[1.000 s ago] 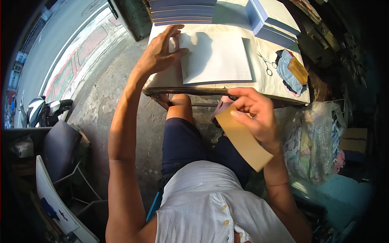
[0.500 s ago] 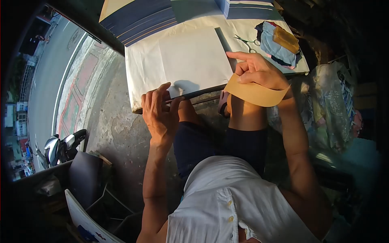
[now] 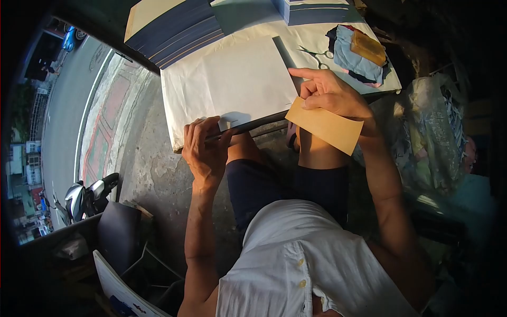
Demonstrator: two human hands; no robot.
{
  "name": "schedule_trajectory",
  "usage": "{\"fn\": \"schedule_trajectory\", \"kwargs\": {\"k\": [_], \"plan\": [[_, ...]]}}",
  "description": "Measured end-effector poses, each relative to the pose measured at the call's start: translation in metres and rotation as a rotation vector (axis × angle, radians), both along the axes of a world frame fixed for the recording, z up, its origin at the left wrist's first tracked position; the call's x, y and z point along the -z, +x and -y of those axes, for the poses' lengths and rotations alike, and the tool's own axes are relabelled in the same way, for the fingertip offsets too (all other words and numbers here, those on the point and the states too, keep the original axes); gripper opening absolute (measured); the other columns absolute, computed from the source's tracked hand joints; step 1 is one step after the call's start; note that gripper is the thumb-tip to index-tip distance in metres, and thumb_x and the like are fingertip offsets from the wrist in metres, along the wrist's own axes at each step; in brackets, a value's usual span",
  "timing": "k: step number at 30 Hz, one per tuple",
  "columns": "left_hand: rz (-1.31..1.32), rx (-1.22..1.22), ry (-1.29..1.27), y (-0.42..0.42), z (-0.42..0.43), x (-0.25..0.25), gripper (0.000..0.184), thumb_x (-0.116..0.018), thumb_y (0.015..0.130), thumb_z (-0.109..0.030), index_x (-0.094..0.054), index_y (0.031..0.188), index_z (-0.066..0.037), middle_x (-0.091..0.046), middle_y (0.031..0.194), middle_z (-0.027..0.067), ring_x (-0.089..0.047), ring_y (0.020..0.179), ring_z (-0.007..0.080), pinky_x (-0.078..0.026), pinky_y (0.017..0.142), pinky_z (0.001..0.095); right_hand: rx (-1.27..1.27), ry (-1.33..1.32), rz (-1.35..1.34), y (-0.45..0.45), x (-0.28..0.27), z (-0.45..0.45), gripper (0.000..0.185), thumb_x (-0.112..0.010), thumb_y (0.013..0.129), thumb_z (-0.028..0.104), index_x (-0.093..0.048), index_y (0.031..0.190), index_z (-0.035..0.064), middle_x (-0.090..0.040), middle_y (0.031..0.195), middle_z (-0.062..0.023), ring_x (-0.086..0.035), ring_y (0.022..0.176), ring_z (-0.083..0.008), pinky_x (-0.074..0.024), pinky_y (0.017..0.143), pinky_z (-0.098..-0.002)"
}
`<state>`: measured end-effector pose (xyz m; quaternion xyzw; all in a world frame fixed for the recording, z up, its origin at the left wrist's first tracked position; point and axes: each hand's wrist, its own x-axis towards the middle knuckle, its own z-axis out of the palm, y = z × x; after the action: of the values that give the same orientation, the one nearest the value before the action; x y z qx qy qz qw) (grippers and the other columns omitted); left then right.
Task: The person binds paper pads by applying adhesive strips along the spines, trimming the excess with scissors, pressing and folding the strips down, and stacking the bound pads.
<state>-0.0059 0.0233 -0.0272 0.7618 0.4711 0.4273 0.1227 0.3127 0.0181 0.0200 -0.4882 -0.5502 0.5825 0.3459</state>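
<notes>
Head: right hand (image 3: 334, 94), tan card (image 3: 328, 127) perhaps.

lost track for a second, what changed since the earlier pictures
The left hand came down from the left side of the white sheet to its near edge. The right hand, still holding the tan strip, moved up to its right edge. The scissors and rags stayed put.

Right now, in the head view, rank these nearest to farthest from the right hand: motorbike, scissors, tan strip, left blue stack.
1. Tan strip: held in the right hand.
2. Scissors: just beyond that hand.
3. Left blue stack: across to the left, far side.
4. Motorbike: farthest, outside at left.
</notes>
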Motion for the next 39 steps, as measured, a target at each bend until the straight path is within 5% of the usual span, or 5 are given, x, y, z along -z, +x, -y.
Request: {"fn": "schedule_trajectory", "kwargs": {"k": [11,15,19,25,39], "plan": [[0.213,0.028,-0.046,0.010,0.013,-0.016,0.039,-0.086,0.088,-0.018,-0.068,0.119,-0.003,-0.071,0.107,0.0115,-0.069,0.103,0.0245,-0.056,0.093,0.0393,0.192,0.280,0.145,-0.010,-0.028,0.031,0.038,-0.065,0.088,-0.003,-0.066,0.126,-0.0027,-0.065,0.081,-0.0023,-0.058,0.072,-0.0088,-0.0501,0.073,-0.0251],[0.952,0.807,-0.865,0.060,0.005,-0.058,0.051,-0.075,0.096,-0.013,-0.054,0.140,0.001,-0.065,0.131,0.0142,-0.057,0.130,0.0231,-0.045,0.113,0.0401,0.067,0.671,-0.086,-0.023,-0.041,0.053,0.020,-0.071,0.086,-0.005,-0.076,0.101,0.0052,-0.070,0.093,-0.0044,-0.064,0.092,-0.0170,-0.0518,0.089,-0.0317],[0.695,1.324,-1.272,0.090,-0.006,-0.065,0.043,-0.076,0.094,-0.007,-0.059,0.133,-0.001,-0.063,0.132,0.0090,-0.059,0.123,0.0165,-0.045,0.107,0.0340,0.095,0.938,0.099,-0.012,-0.051,0.069,0.010,-0.079,0.088,0.008,-0.075,0.095,0.0029,-0.068,0.099,-0.0101,-0.062,0.105,-0.0269,-0.0485,0.093,-0.0414],[0.333,1.067,-1.094,0.141,-0.014,-0.091,0.013,-0.079,0.093,-0.008,-0.071,0.102,-0.002,-0.071,0.088,-0.0004,-0.065,0.085,0.0067,-0.049,0.076,0.0240,0.281,0.432,-0.178,0.040,-0.049,0.106,0.025,-0.082,0.088,0.013,-0.075,0.110,0.0043,-0.072,0.102,-0.0077,-0.068,0.091,-0.0158,-0.0530,0.082,-0.0293],[-0.182,0.549,-0.063,0.289,-0.163,-0.090,0.015,-0.074,0.091,-0.020,-0.078,0.099,-0.008,-0.077,0.092,0.0090,-0.073,0.082,0.0207,-0.056,0.074,0.0349,0.977,0.301,0.053,0.184,0.005,0.003,0.013,-0.077,0.089,0.012,-0.072,0.092,0.0006,-0.069,0.076,-0.0029,-0.058,0.063,-0.0065,-0.0481,0.059,-0.0229]]}}
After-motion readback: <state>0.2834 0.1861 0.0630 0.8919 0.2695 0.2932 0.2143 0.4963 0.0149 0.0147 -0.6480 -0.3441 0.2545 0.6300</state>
